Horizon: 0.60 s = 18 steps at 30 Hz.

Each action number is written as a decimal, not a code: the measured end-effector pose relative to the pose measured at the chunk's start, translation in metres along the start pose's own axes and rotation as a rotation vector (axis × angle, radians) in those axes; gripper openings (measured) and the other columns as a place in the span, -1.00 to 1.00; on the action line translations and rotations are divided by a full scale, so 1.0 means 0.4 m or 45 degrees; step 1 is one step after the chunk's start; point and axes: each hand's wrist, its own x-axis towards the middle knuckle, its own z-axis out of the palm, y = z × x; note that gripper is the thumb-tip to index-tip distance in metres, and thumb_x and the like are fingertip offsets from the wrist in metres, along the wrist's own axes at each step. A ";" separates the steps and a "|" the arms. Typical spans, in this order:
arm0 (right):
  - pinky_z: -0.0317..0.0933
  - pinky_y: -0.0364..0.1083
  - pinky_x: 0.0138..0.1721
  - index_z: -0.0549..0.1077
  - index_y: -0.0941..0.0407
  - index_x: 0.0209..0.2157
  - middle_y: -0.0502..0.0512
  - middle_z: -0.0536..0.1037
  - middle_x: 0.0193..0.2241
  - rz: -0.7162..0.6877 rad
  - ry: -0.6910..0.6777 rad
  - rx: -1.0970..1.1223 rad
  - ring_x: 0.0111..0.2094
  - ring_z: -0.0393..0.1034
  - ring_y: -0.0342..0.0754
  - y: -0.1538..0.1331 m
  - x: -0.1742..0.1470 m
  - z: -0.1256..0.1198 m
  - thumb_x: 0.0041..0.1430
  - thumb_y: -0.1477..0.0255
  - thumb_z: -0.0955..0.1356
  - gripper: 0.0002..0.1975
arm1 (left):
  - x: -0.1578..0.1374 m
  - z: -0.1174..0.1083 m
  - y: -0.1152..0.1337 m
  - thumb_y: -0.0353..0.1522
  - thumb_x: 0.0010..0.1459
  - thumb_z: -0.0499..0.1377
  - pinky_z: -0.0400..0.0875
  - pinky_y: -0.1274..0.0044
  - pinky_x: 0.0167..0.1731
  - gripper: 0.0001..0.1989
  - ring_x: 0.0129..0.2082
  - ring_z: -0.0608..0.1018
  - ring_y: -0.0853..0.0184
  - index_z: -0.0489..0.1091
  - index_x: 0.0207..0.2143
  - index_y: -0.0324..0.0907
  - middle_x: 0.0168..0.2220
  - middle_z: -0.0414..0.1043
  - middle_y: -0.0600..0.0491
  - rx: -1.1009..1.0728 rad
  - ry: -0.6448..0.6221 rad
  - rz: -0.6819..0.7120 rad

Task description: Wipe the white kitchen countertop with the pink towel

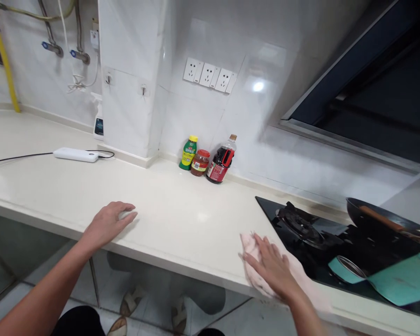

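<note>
On the right part of the counter, my right hand (271, 266) holds a pale pink cloth (250, 275) against the surface, palm down. The cloth bunches under the fingers and trails right, beside the hob's near left corner. My left hand (108, 221) is over the counter's front edge at left, its fingers stretched and thumb apart, holding nothing. The white countertop (182, 224) runs between both hands.
Against the wall stand a green squeeze bottle (188, 154), a red-lidded jar (200, 163) and a dark sauce bottle (221, 161). A black hob (322, 252) carries a wok (364, 212) and a turquoise object (402, 280). A white power bank (76, 155) with a cable lies left.
</note>
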 end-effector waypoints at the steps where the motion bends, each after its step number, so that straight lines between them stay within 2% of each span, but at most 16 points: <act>1: -0.42 0.44 0.37 -0.13 -0.01 0.44 0.23 -0.29 0.47 -0.033 -0.050 -0.007 0.44 -0.45 0.33 -0.060 0.013 -0.008 0.26 -0.18 0.11 -0.12 | 0.000 0.001 0.000 0.05 0.22 0.03 0.42 0.34 0.03 -0.45 0.02 0.55 0.07 0.53 -0.05 -0.13 0.02 0.56 -0.07 0.008 -0.006 -0.002; 3: -0.44 0.47 0.34 -0.10 -0.04 0.44 0.25 -0.31 0.47 -0.197 -0.137 0.005 0.43 -0.49 0.38 -0.183 0.029 -0.019 0.32 -0.14 0.10 -0.19 | 0.001 0.004 -0.004 0.04 0.24 0.02 0.42 0.34 0.04 -0.47 0.04 0.54 0.08 0.52 -0.04 -0.13 0.05 0.54 -0.07 0.022 -0.007 0.006; 6: -0.45 0.46 0.35 -0.01 -0.09 0.42 0.21 -0.24 0.47 -0.451 -0.215 0.035 0.44 -0.47 0.38 -0.369 0.025 -0.014 0.34 -0.10 0.16 -0.26 | 0.006 0.015 -0.015 0.01 0.23 0.03 0.38 0.31 0.07 -0.50 0.13 0.48 0.05 0.53 -0.06 -0.10 0.09 0.50 -0.09 0.072 0.053 0.012; 9: -0.46 0.42 0.37 0.02 -0.17 0.40 0.14 -0.20 0.47 -0.729 -0.259 0.078 0.44 -0.44 0.34 -0.538 -0.015 0.012 0.32 -0.09 0.21 -0.28 | 0.013 0.025 -0.024 -0.01 0.20 0.04 0.27 0.19 0.17 -0.53 0.22 0.40 -0.01 0.55 -0.08 -0.08 0.15 0.44 -0.11 0.197 0.152 -0.019; 11: -0.42 0.43 0.37 0.05 -0.19 0.38 0.13 -0.16 0.47 -0.921 -0.225 0.110 0.44 -0.37 0.35 -0.622 -0.055 0.037 0.29 -0.08 0.28 -0.28 | 0.016 0.029 -0.028 -0.02 0.20 0.03 0.22 0.16 0.19 -0.53 0.22 0.40 -0.01 0.55 -0.08 -0.06 0.17 0.43 -0.09 0.257 0.171 -0.027; 14: -0.23 0.43 0.35 0.08 -0.10 0.37 0.23 0.00 0.43 -1.104 0.009 0.128 0.41 -0.18 0.38 -0.678 -0.116 0.076 0.24 0.07 0.41 -0.23 | 0.017 0.028 -0.030 0.00 0.20 0.01 0.24 0.22 0.16 -0.52 0.18 0.44 0.04 0.55 -0.08 -0.04 0.12 0.50 -0.03 0.274 0.111 -0.015; 16: -0.08 0.36 0.33 0.06 -0.07 0.36 0.23 0.11 0.39 -1.118 0.169 0.111 0.39 -0.06 0.31 -0.666 -0.146 0.103 0.22 0.18 0.46 -0.21 | 0.016 0.025 -0.029 0.01 0.19 0.00 0.25 0.27 0.13 -0.51 0.15 0.47 0.06 0.55 -0.10 -0.05 0.08 0.53 -0.01 0.283 0.077 -0.008; 18: 0.01 0.31 0.30 0.02 -0.10 0.37 0.16 0.17 0.37 -1.116 0.253 0.088 0.37 -0.01 0.24 -0.622 -0.164 0.128 0.20 0.26 0.48 -0.17 | 0.015 0.020 -0.028 0.01 0.19 0.00 0.26 0.30 0.11 -0.51 0.14 0.48 0.07 0.55 -0.11 -0.06 0.07 0.54 -0.02 0.297 0.063 0.007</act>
